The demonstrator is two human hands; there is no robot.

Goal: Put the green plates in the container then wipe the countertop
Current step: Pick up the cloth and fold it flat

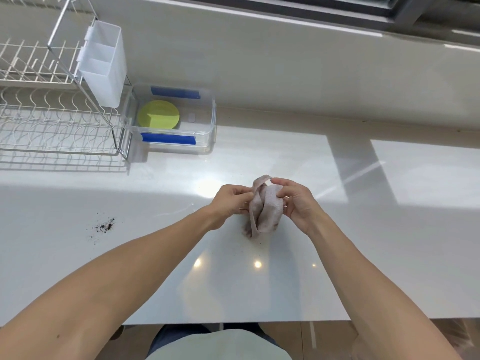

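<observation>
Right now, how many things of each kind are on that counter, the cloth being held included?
Green plates, seen as one disc in the container; a stack can't be ruled out: 1
Clear container: 1
Wire dish rack: 1
White cutlery holder on the rack: 1
Cloth, held by left hand and right hand: 1
Patch of dark crumbs: 1
Total: 6

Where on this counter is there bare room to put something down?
The countertop is bare right of the hands and cloth. Crumbs dirty the near left. The back left is crowded by the dish rack and container.
</observation>
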